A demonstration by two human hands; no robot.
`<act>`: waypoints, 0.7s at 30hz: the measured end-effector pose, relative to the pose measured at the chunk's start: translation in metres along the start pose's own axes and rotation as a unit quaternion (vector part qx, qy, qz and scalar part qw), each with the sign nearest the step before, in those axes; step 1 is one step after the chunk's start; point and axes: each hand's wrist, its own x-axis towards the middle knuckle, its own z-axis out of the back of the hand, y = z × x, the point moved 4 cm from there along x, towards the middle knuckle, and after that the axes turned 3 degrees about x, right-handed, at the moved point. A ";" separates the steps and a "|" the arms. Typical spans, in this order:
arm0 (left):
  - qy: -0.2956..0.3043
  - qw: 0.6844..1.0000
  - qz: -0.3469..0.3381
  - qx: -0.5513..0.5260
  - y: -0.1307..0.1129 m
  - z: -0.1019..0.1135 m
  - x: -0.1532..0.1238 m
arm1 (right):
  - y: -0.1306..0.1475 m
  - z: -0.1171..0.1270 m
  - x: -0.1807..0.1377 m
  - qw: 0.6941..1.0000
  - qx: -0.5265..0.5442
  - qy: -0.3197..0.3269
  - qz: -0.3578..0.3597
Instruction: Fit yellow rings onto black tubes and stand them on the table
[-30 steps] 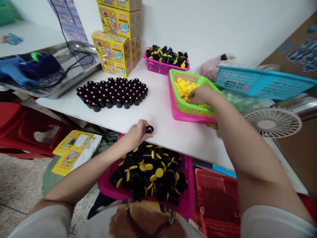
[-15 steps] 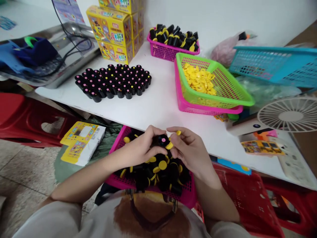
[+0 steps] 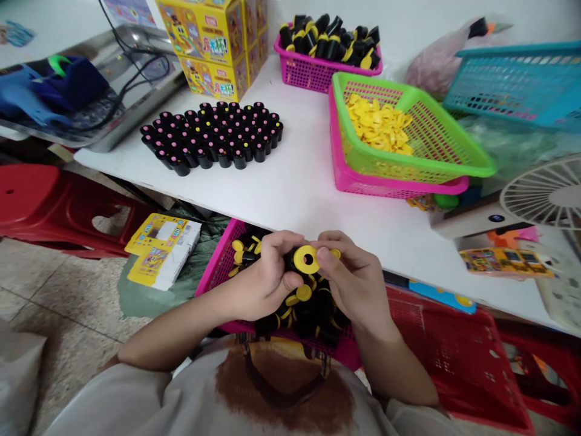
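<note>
My left hand (image 3: 267, 275) is closed around a small black plastic cup (image 3: 289, 259), mostly hidden by the fingers. Over the cup's end sits a yellow ring-shaped cap (image 3: 299, 260) with a round hole, a pink spot showing through it. My right hand (image 3: 351, 272) pinches this cap at its right edge with thumb and fingers. A second yellow piece (image 3: 336, 253) shows between the right fingers. Below both hands, a pink basket (image 3: 213, 272) holds many black cups with yellow caps (image 3: 303, 293).
On the white table (image 3: 299, 194) stand rows of black cups (image 3: 213, 136). Behind are yellow boxes (image 3: 213, 45) and a pink basket of capped cups (image 3: 308, 75). A green basket (image 3: 436, 169) holds yellow caps (image 3: 376, 124). A fan (image 3: 494, 209) stands at right.
The yellow ring cap has moved from beside the black cup to over its end, facing up at me. The view has shifted slightly, so the table things sit higher.
</note>
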 end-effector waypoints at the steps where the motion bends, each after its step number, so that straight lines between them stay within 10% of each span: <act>1: 0.002 1.000 -0.021 -0.022 0.000 -0.002 0.001 | -0.003 -0.001 -0.001 1.000 0.006 -0.002 -0.009; 9: -0.053 0.983 0.070 -0.164 -0.003 -0.006 0.000 | 0.010 -0.006 -0.001 0.981 -0.131 -0.012 0.145; 15: -0.067 0.810 0.295 -0.502 -0.003 -0.022 -0.006 | 0.019 -0.009 0.000 0.922 -0.151 0.174 0.310; 21: -0.102 0.777 0.336 -0.522 -0.001 -0.031 -0.002 | 0.013 -0.007 -0.008 0.932 -0.195 0.143 0.271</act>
